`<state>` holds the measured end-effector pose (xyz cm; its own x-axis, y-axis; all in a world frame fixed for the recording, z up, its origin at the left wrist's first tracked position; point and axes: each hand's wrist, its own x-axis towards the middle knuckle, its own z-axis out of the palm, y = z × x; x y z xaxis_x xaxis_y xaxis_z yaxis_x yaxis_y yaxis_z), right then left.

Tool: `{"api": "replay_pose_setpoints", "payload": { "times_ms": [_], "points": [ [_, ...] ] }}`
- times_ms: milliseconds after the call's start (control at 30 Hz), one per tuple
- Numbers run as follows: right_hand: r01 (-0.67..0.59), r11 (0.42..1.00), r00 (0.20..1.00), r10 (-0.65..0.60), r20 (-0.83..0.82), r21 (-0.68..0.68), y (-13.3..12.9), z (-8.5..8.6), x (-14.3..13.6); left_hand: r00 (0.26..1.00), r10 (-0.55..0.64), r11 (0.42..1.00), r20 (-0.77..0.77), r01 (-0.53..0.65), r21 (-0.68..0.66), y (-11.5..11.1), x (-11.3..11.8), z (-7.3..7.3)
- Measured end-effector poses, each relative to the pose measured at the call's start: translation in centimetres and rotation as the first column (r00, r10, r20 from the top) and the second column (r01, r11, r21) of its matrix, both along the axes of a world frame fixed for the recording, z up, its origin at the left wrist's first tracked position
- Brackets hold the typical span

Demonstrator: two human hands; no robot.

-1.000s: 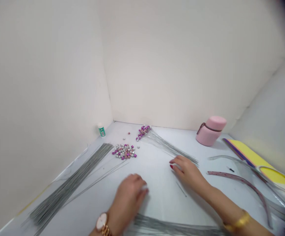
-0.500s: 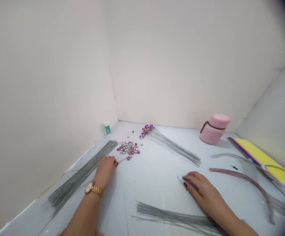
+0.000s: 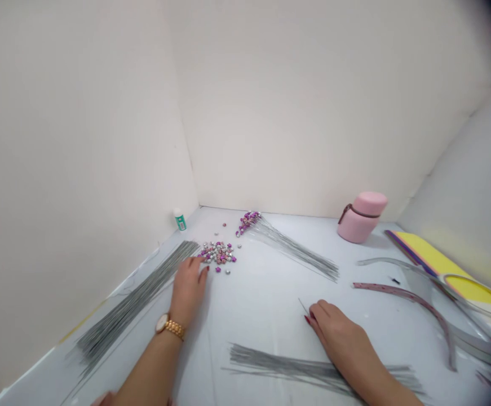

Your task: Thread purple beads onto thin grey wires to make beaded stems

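My left hand [image 3: 189, 285], with a gold watch at the wrist, reaches to the near left edge of a pile of small star-shaped beads [image 3: 219, 255] in purple, pink and silver. Its thumb and fingers are apart, and nothing shows between them. Just right of the thumb, a purple star bead [image 3: 218, 270] and a silver one [image 3: 228, 272] lie loose. My right hand [image 3: 334, 330] pinches a thin grey wire [image 3: 302, 306] between thumb and fingers, its tip pointing up and left. Beneath the right forearm lies a bundle of grey wires [image 3: 279, 362].
Another wire bundle [image 3: 139, 301] lies along the left wall. At the back, wires tipped with star beads [image 3: 291, 242] lie together. A glue-like white and green bottle [image 3: 180, 220], a pink flask [image 3: 361, 219], yellow sheets [image 3: 431, 254] and a curved pink strip [image 3: 414, 296] surround the area.
My left hand has moved up toward the bead pile and its fingers have opened; the thin stem seen by its fingertips is no longer visible. The right hand has shifted slightly left with its wire.
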<state>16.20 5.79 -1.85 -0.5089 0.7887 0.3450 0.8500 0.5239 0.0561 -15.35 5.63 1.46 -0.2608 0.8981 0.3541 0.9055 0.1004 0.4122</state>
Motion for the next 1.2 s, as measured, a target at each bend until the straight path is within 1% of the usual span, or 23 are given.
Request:
{"api": "replay_pose_setpoints", "payload": {
  "times_ms": [67, 133, 233, 333, 400, 533, 600, 700, 800, 867, 967, 1033, 1100, 1200],
  "points": [
    [0.019, 1.000, 1.000, -0.020, 0.014, 0.010, -0.1, -0.3, -0.2, 0.995, -0.075, 0.997, 0.066, 0.074, 0.014, 0.7, 1.7, -0.7],
    [0.042, 0.999, 0.999, -0.042, 0.028, 0.020, -0.2, -0.4, -0.5, 0.982, -0.126, 0.992, 0.142, 0.123, 0.030, 1.2, 2.5, -1.2],
    [0.064, 0.998, 0.997, -0.065, 0.037, 0.026, -0.2, -0.1, -0.9, 0.948, -0.163, 0.987, 0.274, 0.151, 0.063, 1.4, 2.5, -1.1],
    [0.034, 0.999, 0.999, -0.034, 0.039, 0.004, -0.1, 0.4, -1.1, 0.883, -0.176, 0.984, 0.435, 0.146, 0.101, 0.9, 3.0, -0.7],
    [0.009, 1.000, 0.999, -0.008, 0.042, -0.025, 0.0, 0.8, -1.1, 0.808, -0.181, 0.984, 0.561, 0.151, 0.099, 0.4, 4.3, -0.7],
    [0.016, 0.995, 0.999, -0.011, 0.050, -0.095, -0.2, 1.5, -0.9, 0.592, -0.173, 0.974, 0.787, 0.224, 0.045, -0.7, 8.1, -0.8],
    [0.044, 0.991, 0.998, -0.037, 0.058, -0.124, -0.4, 1.9, -1.0, 0.496, -0.160, 0.966, 0.853, 0.257, 0.032, -1.3, 9.8, -0.9],
    [0.078, 0.983, 0.994, -0.065, 0.085, -0.166, -0.6, 2.5, -1.5, 0.395, -0.138, 0.956, 0.908, 0.293, 0.018, -1.8, 11.5, -0.8],
    [0.099, 0.973, 0.991, -0.078, 0.105, -0.211, -0.8, 3.1, -2.1, 0.324, -0.112, 0.945, 0.940, 0.326, 0.000, -2.2, 12.2, -0.7],
    [0.103, 0.965, 0.992, -0.082, 0.094, -0.240, -1.0, 3.3, -2.3, 0.294, -0.094, 0.939, 0.951, 0.344, -0.014, -2.4, 12.3, -0.7],
    [0.092, 0.955, 0.996, -0.086, 0.034, -0.281, -1.3, 3.3, -2.2, 0.257, -0.065, 0.933, 0.964, 0.358, -0.032, -2.6, 12.1, -0.6],
    [0.068, 0.948, 0.996, -0.084, -0.037, -0.311, -1.5, 3.2, -2.0, 0.204, -0.024, 0.929, 0.979, 0.366, -0.054, -2.7, 12.0, -0.5],
    [0.026, 0.937, 0.988, -0.078, -0.135, -0.347, -1.5, 3.0, -1.9, 0.101, 0.021, 0.922, 0.995, 0.383, -0.059, -2.8, 11.9, -0.3],
    [-0.064, 0.909, 0.946, -0.076, -0.314, -0.412, -1.4, 2.7, -1.7, -0.092, 0.070, 0.910, 0.993, 0.414, -0.026, -3.1, 11.9, -0.4]
  ]
}}
